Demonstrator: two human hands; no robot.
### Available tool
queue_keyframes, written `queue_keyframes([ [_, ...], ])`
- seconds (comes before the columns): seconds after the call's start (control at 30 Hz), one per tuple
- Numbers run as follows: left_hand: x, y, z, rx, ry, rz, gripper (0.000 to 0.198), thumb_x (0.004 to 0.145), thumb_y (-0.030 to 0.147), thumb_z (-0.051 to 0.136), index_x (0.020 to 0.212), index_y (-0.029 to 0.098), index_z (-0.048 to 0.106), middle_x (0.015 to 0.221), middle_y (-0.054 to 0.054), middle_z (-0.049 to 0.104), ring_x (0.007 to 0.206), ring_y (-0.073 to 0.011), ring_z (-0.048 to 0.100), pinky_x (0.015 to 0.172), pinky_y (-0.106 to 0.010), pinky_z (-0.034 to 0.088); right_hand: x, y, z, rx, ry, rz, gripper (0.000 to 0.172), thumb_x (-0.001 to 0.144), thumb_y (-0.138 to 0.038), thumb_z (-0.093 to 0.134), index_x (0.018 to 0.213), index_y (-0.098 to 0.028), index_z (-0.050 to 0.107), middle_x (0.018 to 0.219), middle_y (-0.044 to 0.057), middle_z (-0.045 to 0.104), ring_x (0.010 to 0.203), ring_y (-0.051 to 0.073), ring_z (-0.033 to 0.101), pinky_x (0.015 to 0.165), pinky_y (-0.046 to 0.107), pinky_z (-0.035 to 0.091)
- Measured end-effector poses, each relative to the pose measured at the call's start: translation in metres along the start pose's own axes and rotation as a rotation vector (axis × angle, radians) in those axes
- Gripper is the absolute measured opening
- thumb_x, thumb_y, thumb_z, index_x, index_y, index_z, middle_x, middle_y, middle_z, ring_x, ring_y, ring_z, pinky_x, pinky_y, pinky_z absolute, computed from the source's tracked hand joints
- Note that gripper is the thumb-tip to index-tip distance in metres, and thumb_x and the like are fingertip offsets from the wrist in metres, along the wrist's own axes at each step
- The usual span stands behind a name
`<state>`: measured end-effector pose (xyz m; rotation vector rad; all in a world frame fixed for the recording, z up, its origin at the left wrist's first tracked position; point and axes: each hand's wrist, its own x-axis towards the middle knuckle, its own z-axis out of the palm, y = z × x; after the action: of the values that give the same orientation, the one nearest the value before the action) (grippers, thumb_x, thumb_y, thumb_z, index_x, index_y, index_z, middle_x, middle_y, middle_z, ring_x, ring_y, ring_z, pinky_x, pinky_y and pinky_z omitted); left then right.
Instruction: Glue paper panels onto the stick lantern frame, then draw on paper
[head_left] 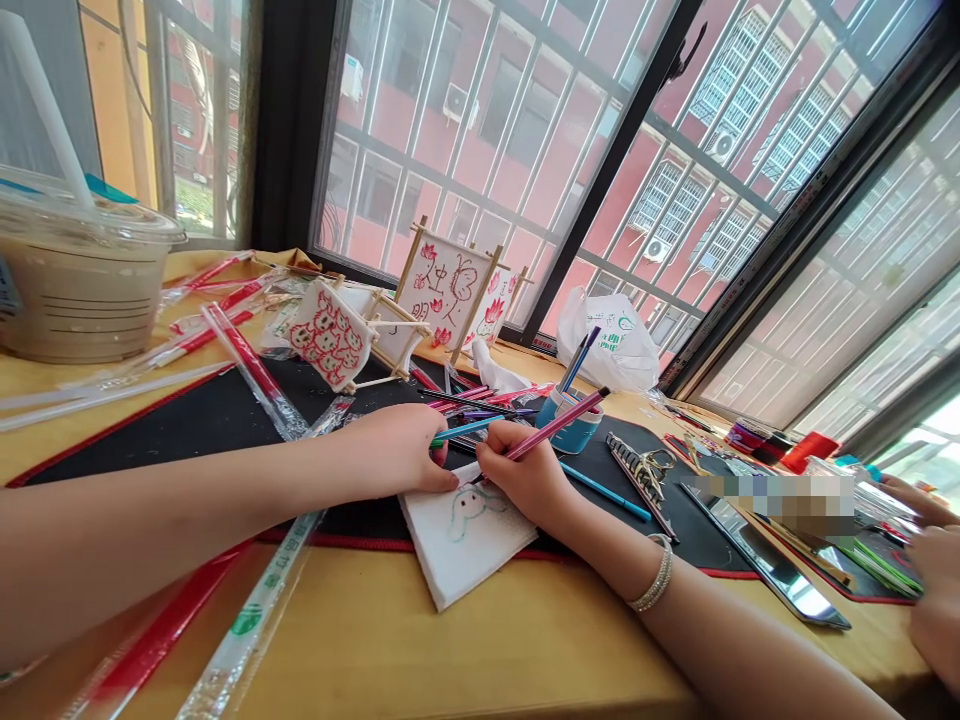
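My right hand (525, 475) grips a pink felt-tip pen (559, 424), its tip down by a folded white napkin (469, 560). A rabbit-like face with long ears (476, 508) is drawn in thin green and dark lines on the napkin. My left hand (397, 450) is closed, its thumb at the napkin's upper edge, and a light blue felt-tip pen (474, 428) sticks out from its fingers. Both lie over a black mat (345, 515) with a red edge. Just beyond is a blue pen cup (574, 425) with pens standing in it.
Lantern-like stick frames with red drawings (446, 285) (330, 335) stand behind. Plastic-wrapped strips (259, 610) cross the left side, near a lidded drink cup (82, 270). Rightward are a hair claw (641, 480), a phone (765, 560), red thread (810, 452) and another person's hands (934, 560).
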<state>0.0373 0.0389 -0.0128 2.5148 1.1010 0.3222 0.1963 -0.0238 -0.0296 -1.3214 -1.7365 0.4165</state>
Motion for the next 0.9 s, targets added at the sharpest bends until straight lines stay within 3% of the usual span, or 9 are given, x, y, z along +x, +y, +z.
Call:
queue_keyframes([
  [0.53,0.0,0.004,-0.003,0.078,-0.01,-0.024,0.039,0.056,0.057,0.058,0.067,0.021,0.047,0.066,0.0,0.055,0.058,-0.0183,0.049,0.048,-0.028,0.03,-0.001,-0.003,-0.001,0.025,0.013,-0.006,0.026,0.064,-0.022,0.047,0.046,-0.02,0.028,0.045,-0.006,0.031,0.047,0.007,0.03,0.044,0.02,0.026],
  [0.73,-0.002,0.002,-0.009,-0.045,-0.073,-0.049,0.034,0.054,0.049,0.062,0.064,0.021,0.044,0.058,0.004,0.045,0.054,-0.0143,0.042,0.046,-0.026,0.027,0.001,-0.01,-0.006,0.303,0.161,0.146,0.027,0.065,-0.023,0.052,0.049,-0.021,0.03,0.036,-0.011,0.033,0.031,0.003,0.028,0.04,0.021,0.042],
  [0.9,-0.003,-0.002,-0.011,-0.091,-0.082,-0.024,0.033,0.051,0.042,0.064,0.061,0.021,0.039,0.055,0.007,0.037,0.052,-0.0114,0.034,0.045,-0.025,0.022,0.003,-0.025,-0.003,0.347,0.034,0.067,0.029,0.066,-0.023,0.055,0.048,-0.021,0.032,0.035,-0.011,0.033,0.032,0.003,0.031,0.041,0.021,0.045],
])
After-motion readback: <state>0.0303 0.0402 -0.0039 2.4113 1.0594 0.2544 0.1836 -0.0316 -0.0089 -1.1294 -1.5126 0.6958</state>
